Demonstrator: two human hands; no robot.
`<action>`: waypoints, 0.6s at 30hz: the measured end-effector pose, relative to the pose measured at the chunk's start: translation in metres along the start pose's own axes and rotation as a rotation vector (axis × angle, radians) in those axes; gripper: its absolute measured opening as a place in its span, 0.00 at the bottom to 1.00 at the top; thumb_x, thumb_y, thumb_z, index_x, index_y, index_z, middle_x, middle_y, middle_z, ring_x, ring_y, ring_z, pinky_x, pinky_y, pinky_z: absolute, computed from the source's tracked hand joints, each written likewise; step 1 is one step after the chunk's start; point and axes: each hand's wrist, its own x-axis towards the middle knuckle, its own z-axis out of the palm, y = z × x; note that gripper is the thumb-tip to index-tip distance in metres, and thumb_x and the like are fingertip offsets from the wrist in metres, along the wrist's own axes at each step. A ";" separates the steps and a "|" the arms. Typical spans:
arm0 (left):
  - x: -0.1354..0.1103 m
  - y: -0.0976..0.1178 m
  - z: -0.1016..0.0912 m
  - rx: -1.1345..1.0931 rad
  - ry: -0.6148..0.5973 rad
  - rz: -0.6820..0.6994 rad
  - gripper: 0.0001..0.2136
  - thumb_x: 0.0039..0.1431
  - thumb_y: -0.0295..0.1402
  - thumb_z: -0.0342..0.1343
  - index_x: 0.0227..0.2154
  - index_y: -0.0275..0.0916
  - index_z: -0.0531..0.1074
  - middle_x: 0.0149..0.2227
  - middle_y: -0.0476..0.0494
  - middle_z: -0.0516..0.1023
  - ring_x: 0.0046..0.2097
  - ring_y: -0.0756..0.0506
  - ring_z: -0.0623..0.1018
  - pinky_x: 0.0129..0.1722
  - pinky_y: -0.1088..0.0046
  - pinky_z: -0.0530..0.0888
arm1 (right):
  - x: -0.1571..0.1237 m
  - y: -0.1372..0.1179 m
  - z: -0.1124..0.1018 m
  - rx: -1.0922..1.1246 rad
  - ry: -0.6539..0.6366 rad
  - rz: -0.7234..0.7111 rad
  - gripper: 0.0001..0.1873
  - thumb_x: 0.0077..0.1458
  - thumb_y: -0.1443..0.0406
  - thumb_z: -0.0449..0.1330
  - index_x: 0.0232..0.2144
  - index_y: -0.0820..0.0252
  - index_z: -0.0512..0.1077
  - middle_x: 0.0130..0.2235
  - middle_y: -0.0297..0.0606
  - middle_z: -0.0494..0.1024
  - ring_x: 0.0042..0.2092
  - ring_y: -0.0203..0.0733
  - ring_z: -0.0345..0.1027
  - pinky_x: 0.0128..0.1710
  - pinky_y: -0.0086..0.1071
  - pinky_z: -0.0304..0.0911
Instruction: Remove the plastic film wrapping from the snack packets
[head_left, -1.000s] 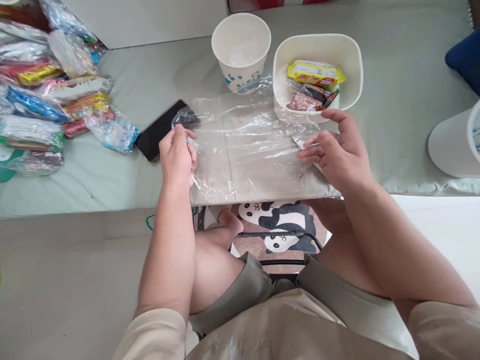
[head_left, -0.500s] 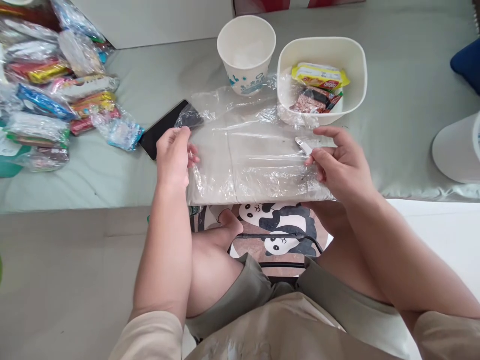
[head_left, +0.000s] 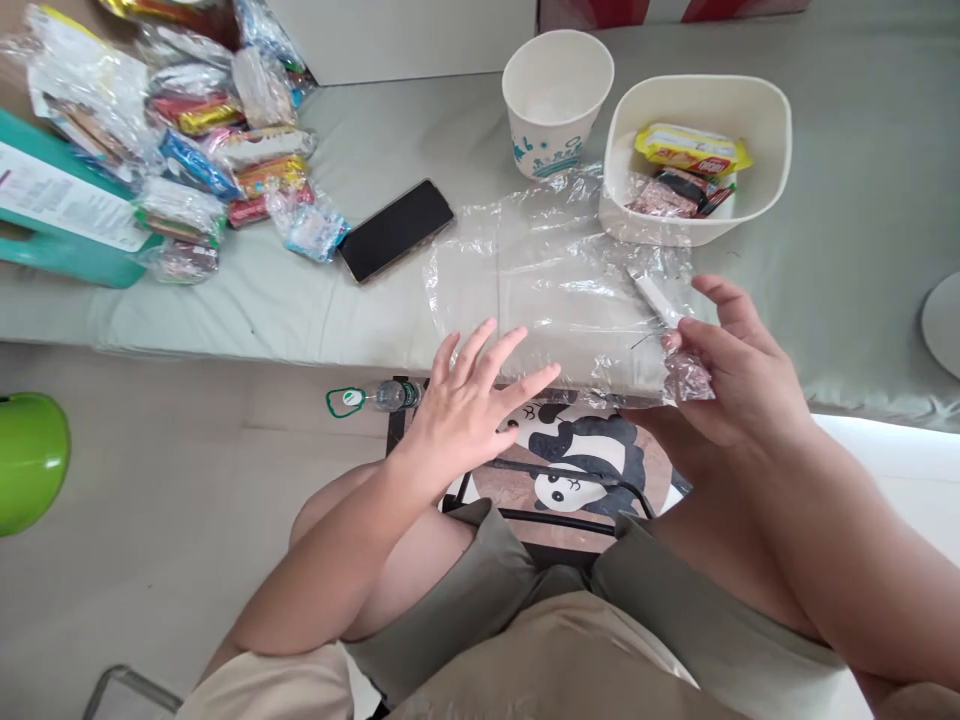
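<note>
A clear plastic bag (head_left: 540,285) lies flattened and wrinkled on the pale green covered surface. Between its thumb and fingers, my right hand (head_left: 757,385) holds a slim white piece with a greyish tip (head_left: 654,296), whose exact kind I cannot make out. Crumpled plastic bunches under those same fingers. My left hand (head_left: 469,410) is spread with nothing in it, above the near edge of the bag. Just beyond the bag, a white tub (head_left: 772,150) holds a yellow snack packet (head_left: 694,150) and a brownish packet (head_left: 671,193). A white paper cup (head_left: 551,130) stands beside it.
A black phone (head_left: 397,230) lies left of the bag. Wrapped snacks (head_left: 195,170) are heaped at the left by a teal box (head_left: 67,210). A white round object (head_left: 943,325) sits at the right edge. Below are a plastic bottle (head_left: 394,395) and a green bin (head_left: 30,462).
My left hand has let go of the bag's left side, opened and moved right and nearer. Plastic is now gathered at my right hand, which keeps the white piece. The view has shifted left.
</note>
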 end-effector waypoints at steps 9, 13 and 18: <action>0.006 -0.019 -0.018 -0.299 0.155 -0.382 0.09 0.56 0.21 0.52 0.30 0.41 0.74 0.32 0.47 0.79 0.34 0.46 0.78 0.35 0.70 0.75 | -0.016 0.005 -0.023 -0.433 0.129 -0.214 0.23 0.57 0.63 0.56 0.55 0.44 0.68 0.33 0.34 0.77 0.24 0.40 0.67 0.22 0.35 0.63; 0.004 -0.040 -0.029 -0.572 0.132 -0.472 0.06 0.53 0.25 0.53 0.27 0.42 0.73 0.27 0.51 0.77 0.31 0.48 0.77 0.32 0.73 0.73 | -0.008 0.013 -0.042 -0.966 0.166 -0.851 0.29 0.53 0.69 0.55 0.57 0.47 0.70 0.54 0.47 0.72 0.51 0.54 0.74 0.50 0.53 0.73; 0.002 -0.042 -0.031 -0.635 0.052 -0.474 0.05 0.53 0.27 0.54 0.27 0.42 0.74 0.26 0.51 0.77 0.28 0.49 0.74 0.29 0.73 0.70 | 0.003 0.020 -0.035 -1.024 -0.130 -1.175 0.27 0.51 0.56 0.67 0.53 0.47 0.68 0.61 0.45 0.72 0.66 0.63 0.65 0.66 0.64 0.60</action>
